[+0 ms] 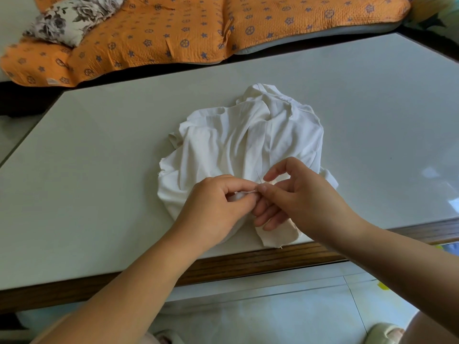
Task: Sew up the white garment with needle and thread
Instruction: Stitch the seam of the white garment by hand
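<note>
A pale-topped table (pixel 99 157) with a wooden front edge stands before a seat draped in an orange patterned cover (pixel 173 28), on which a floral cushion (pixel 67 18) lies at the far left. The white garment (pixel 243 140) lies crumpled on the table, centre to near edge. The two hands meet over its near portion: the left hand (pixel 213 207) pinches a fold of the cloth with curled fingers, the right hand (pixel 305 197) pinches the lower end of the upward-pointing needle (pixel 258 177), and a short run of thread (pixel 248 192) spans the two hands.
</note>
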